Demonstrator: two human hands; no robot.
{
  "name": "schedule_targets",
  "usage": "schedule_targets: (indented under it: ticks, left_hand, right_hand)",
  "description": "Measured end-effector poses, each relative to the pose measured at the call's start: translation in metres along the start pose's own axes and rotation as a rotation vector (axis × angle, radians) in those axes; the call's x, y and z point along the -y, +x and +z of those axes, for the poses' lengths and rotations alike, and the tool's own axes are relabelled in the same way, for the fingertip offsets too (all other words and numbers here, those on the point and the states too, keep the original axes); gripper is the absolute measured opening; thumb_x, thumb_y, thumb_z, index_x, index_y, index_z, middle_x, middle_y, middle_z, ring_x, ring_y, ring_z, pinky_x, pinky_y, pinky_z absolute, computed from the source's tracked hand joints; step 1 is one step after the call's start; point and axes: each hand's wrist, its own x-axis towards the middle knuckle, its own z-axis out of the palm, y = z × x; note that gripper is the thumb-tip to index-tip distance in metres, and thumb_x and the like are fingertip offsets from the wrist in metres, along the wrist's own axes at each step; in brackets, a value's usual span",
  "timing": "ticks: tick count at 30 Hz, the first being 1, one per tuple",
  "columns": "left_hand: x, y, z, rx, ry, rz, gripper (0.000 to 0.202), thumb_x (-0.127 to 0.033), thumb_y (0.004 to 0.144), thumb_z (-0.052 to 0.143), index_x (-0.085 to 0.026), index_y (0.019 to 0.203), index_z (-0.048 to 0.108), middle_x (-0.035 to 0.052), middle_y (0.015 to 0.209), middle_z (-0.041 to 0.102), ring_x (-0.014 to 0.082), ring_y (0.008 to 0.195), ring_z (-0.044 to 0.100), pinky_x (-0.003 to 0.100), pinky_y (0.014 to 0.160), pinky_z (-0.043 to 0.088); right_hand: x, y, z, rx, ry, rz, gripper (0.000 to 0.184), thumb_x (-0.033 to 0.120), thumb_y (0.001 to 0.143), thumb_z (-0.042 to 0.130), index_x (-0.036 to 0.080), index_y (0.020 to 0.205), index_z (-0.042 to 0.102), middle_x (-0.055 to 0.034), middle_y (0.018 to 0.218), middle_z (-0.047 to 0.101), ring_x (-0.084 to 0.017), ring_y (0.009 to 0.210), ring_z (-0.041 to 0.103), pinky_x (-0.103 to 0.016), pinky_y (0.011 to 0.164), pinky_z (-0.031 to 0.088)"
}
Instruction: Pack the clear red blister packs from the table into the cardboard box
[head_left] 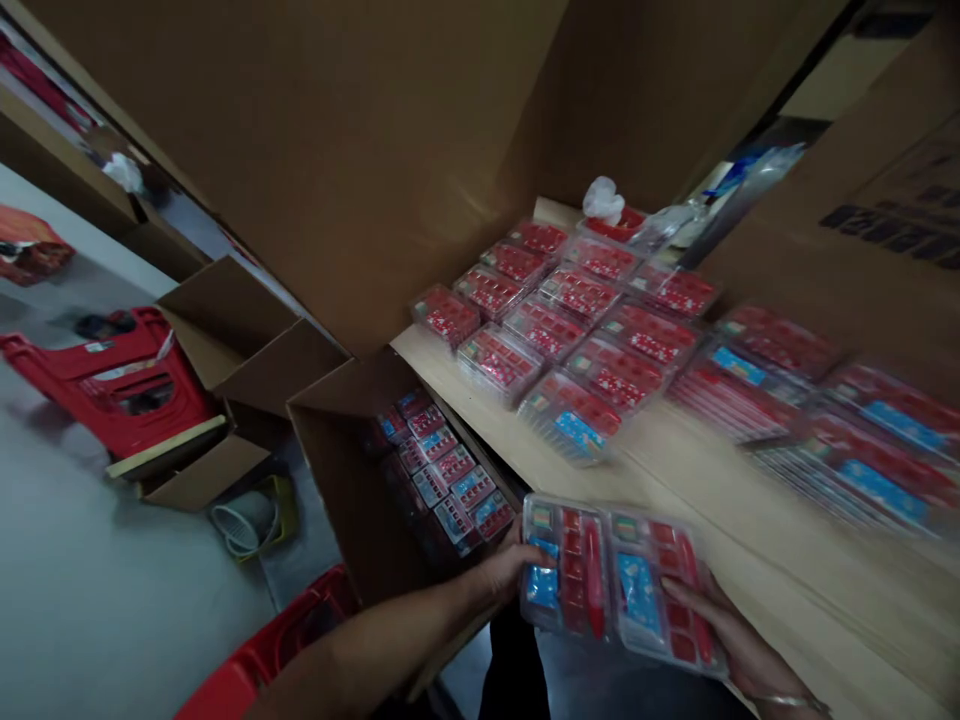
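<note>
While the left hand (514, 562) grips one clear plastic pack (571, 590) with its thumb over the front, the right hand (720, 615) is closed on a second pack (642, 592), the two held side by side at the near edge of the bench (660, 475). To their left, an open carton (349, 490) stands beside the bench with rows of boxed sets (450, 465) inside, and across the bench lie red-filled cases (577, 290), the right-hand ones blurred. Farther back, a crumpled white bag (604, 200) sits near tall brown cardboard (360, 150).
</note>
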Motion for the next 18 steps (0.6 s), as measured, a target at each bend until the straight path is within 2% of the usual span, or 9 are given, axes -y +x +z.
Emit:
schedule_targets:
  ticks: [4,9,14,18]
  left_hand:
    - [-0.021,-0.011,-0.02,-0.008,0.023,-0.047,0.061,-0.012,0.039,0.065,-0.019,0.1,0.058,0.0026,0.084,0.067,0.0208,0.075,0.06,0.032,0.068,0.046]
    - [-0.044,-0.041,-0.071,-0.034,-0.052,-0.111,0.05,-0.015,0.043,0.068,-0.014,0.093,0.063,0.0063,0.082,0.07,0.0206,0.071,0.062,0.036,0.074,0.048]
    - [-0.058,-0.062,-0.152,-0.15,-0.17,-0.092,0.053,-0.017,0.049,0.072,-0.014,0.1,0.063,0.0088,0.085,0.072,0.0246,0.077,0.066,0.041,0.086,0.046]
    - [-0.061,-0.05,-0.228,-0.194,-0.326,-0.126,0.057,-0.019,0.055,0.072,-0.006,0.11,0.061,0.0145,0.085,0.073,0.0312,0.085,0.069,0.046,0.093,0.044]
  right_hand:
    - [-0.013,-0.002,0.024,0.071,0.074,0.07,0.111,0.047,0.044,0.086,0.026,0.138,0.033,-0.0156,0.122,0.063,-0.038,0.107,0.062,-0.053,0.092,0.053]
    - [-0.035,0.009,0.074,0.172,-0.016,-0.054,0.099,0.047,0.055,0.081,0.025,0.138,0.032,-0.0145,0.127,0.06,-0.036,0.116,0.057,-0.054,0.101,0.046]
    - [-0.04,0.036,0.145,0.308,-0.17,-0.161,0.093,0.046,0.059,0.079,0.026,0.137,0.032,-0.0124,0.131,0.057,-0.031,0.119,0.055,-0.05,0.104,0.043]
    - [-0.05,0.082,0.208,0.39,-0.202,-0.204,0.095,0.042,0.057,0.079,0.025,0.137,0.031,-0.0115,0.131,0.057,-0.028,0.118,0.056,-0.047,0.102,0.045]
